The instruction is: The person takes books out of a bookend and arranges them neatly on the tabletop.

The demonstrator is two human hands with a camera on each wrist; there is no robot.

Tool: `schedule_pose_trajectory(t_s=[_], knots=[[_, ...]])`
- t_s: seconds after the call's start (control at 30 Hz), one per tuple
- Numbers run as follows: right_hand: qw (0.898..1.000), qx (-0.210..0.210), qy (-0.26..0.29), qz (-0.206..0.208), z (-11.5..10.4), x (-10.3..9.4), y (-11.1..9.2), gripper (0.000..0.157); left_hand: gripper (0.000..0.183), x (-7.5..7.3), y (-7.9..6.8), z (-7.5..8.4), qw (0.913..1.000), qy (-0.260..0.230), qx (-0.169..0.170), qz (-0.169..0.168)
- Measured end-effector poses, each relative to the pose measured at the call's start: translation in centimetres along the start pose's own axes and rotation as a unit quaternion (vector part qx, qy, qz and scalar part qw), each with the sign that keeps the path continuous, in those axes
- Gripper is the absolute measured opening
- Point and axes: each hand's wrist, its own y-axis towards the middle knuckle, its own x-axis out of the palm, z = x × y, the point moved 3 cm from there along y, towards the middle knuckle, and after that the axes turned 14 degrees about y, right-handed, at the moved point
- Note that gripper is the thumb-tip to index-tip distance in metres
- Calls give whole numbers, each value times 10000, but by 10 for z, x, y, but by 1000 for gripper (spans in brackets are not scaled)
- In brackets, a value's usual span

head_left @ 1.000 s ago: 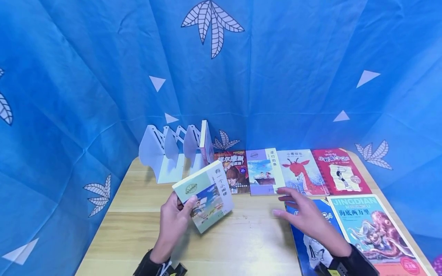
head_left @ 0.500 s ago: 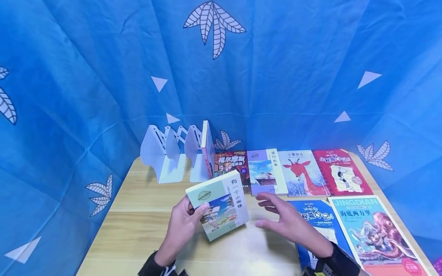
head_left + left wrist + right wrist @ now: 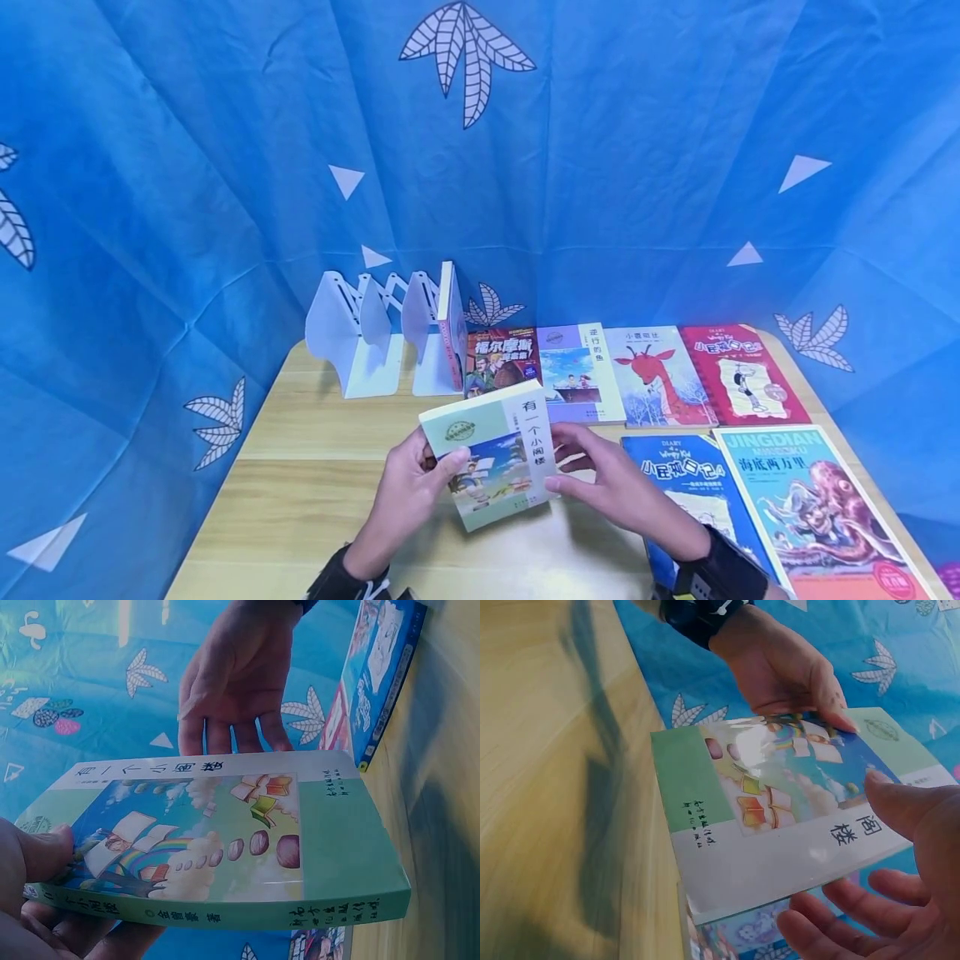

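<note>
A green and white paperback book (image 3: 495, 458) is held tilted above the table, its cover facing up. My left hand (image 3: 416, 483) grips its left edge, thumb on the cover (image 3: 187, 832) and fingers underneath. At the opposite edge, my right hand (image 3: 600, 479) is spread with relaxed fingers. In the left wrist view the right hand's fingers (image 3: 217, 735) reach behind the book's white edge, and the thumb is apart from the cover. Whether these fingers touch the book's underside is hidden.
A white expandable bookend rack (image 3: 367, 342) stands at the back left, with one book (image 3: 450, 325) upright at its right end. Several books lie flat along the back and right, among them a giraffe book (image 3: 660, 375), a blue book (image 3: 682, 467) and an octopus book (image 3: 817, 508).
My left hand has carried the green and white book right and slightly toward me. My right hand has moved left from over the blue book to the held book's right edge.
</note>
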Motion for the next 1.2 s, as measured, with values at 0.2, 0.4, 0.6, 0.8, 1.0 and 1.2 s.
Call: schedule_pose_trajectory(t_s=[0.2,0.4,0.6,0.8,1.0,1.2], knots=[[9997,32,-119,-195,-2,4,0,56,35,6,-2,2,9999,28,-61,-143],[9998,-43,56,-167,-4,6,-1,47,38,10,-2,2,9993,-87,-123,-334],[9997,-129,182,104,-2,6,-5,41,42,11,0,3,9981,-126,-223,-552],[9986,-312,167,402,0,6,-9,37,46,10,6,3,9981,-78,-305,-532],[9973,-184,312,639,9,3,-10,37,50,3,14,-3,9999,72,-75,15],[9967,148,267,749,18,-4,-13,36,47,3,20,-11,9991,301,256,145]])
